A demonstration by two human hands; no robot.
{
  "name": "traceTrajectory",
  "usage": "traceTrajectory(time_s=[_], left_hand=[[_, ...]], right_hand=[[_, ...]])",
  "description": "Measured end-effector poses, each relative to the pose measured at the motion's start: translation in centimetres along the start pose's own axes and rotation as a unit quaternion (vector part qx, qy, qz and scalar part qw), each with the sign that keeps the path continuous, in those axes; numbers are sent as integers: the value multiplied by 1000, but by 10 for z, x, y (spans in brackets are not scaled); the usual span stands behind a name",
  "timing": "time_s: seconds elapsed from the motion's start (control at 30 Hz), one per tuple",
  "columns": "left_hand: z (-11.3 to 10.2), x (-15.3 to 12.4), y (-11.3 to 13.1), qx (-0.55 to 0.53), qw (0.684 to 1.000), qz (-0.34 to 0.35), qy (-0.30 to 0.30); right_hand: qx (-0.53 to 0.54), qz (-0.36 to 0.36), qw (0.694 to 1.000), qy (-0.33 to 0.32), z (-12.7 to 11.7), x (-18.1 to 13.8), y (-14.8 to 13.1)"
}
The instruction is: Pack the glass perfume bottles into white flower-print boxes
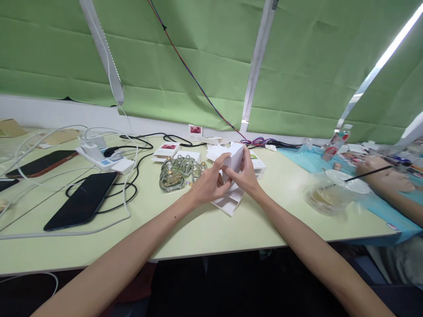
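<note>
Both of my hands hold a small white carton [234, 159] just above the pale green table [205, 229]. My left hand [208, 182] grips its left side, thumb stretched along the top edge. My right hand [244, 175] wraps its right side with the fingers closed on it. Under the carton lies a folded white leaflet [228, 203]. A group of clear glass perfume bottles with gold caps [176, 172] stands just left of my left hand.
Two dark phones [82, 200] [41, 163], a white power strip [105, 162] and tangled cables lie at the left. Small white boxes [167, 150] sit behind the bottles. At the right, another person's hand [383, 174] holds a thin stick over a clear plastic container [330, 196] on a blue mat.
</note>
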State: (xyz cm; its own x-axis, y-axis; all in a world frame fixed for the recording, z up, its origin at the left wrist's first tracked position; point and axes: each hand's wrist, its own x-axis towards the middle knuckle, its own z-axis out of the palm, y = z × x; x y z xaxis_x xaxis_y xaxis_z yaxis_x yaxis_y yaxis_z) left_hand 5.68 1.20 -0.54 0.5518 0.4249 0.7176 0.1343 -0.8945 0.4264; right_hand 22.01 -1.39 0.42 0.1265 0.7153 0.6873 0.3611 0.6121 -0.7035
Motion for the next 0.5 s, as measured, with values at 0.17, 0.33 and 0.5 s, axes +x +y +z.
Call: traceTrajectory(time_s=[0.17, 0.33, 0.5], left_hand=[[0, -1, -1, -4, 1000, -10, -2], [0, -1, 1, -13, 1000, -19, -6], [0, -1, 1, -17, 1000, -25, -6]], right_hand=[[-12, -2, 1000, 0, 0, 0, -1], [-3, -6, 1000, -1, 1, 0, 0], [-6, 9, 1000, -2, 1, 0, 1]])
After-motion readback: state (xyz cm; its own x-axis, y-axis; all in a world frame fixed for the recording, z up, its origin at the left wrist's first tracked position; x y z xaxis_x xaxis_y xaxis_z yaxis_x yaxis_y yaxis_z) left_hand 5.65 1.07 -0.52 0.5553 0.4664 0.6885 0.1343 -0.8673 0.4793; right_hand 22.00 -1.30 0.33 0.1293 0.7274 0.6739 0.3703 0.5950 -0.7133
